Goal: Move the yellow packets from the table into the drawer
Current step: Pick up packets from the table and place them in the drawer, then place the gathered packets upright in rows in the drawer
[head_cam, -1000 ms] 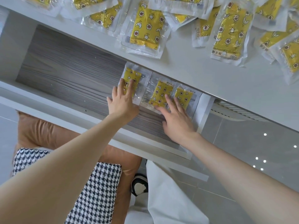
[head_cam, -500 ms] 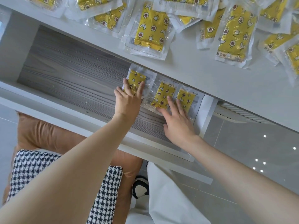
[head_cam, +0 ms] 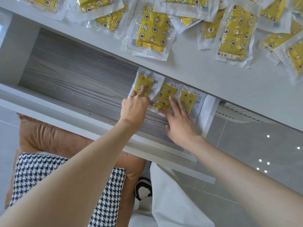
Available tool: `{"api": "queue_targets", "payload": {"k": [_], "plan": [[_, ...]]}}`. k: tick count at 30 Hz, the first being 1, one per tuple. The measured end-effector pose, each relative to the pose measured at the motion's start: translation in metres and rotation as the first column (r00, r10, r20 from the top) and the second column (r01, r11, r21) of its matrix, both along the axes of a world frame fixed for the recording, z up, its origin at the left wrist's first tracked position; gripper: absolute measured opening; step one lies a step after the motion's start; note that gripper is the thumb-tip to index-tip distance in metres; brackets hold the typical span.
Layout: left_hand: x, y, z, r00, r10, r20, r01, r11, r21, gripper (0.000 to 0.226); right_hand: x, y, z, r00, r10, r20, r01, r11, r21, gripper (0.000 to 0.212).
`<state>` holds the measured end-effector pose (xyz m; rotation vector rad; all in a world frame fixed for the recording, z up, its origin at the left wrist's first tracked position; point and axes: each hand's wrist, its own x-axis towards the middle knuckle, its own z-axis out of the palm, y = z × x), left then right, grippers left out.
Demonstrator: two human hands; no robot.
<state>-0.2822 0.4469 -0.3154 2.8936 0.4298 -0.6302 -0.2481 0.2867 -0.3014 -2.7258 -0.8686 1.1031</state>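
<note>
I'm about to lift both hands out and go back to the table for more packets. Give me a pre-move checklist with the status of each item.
1. Drawer open, with bare floor left of the row: ok.
2. Left packet, middle packet and right packet lie flat side by side at the drawer's right end: ok.
3. Left hand grips nothing; one finger presses the left packet: ok.
4. Right hand grips nothing; spread fingers rest on the middle and right packets: ok.
5. Table cleared of yellow packets: not ok, many lie there.
6. Drawer space hidden under the table top: cannot tell.
</note>
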Motion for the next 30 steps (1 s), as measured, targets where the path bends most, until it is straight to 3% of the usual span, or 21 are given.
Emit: {"api": "queue_targets", "payload": {"k": [3,9,15,19,24,30], "plan": [[0.001,-0.003,0.002,1.0,-0.026,0.006,0.026,1.0,0.005,0.021,0.0,0.001,0.0,1.0,-0.008,-0.003,0.008,1.0,0.001,0.065],[-0.006,-0.006,0.005,0.997,-0.057,-0.048,0.055,0.997,-0.045,0.055,0.003,0.001,0.002,0.999,-0.022,-0.045,0.022,1.0,0.007,0.064],[-0.007,-0.008,0.038,0.985,0.115,-0.131,-0.144,0.961,-0.235,0.049,0.009,0.001,0.027,0.99,-0.123,-0.073,0.129,0.989,0.074,0.054],[-0.016,-0.012,0.09,0.916,0.359,-0.182,-0.402,0.797,-0.45,0.042,0.008,-0.005,0.072,0.965,-0.22,-0.144,0.241,0.959,0.147,0.047],[-0.035,-0.012,0.17,0.808,0.554,-0.203,-0.555,0.597,-0.58,0.043,-0.002,-0.016,0.135,0.948,-0.292,-0.128,0.314,0.922,0.227,0.039],[-0.064,-0.023,0.261,0.798,0.577,-0.173,-0.539,0.556,-0.633,0.039,-0.031,-0.036,0.236,0.941,-0.319,-0.111,0.338,0.891,0.303,0.036]]}}
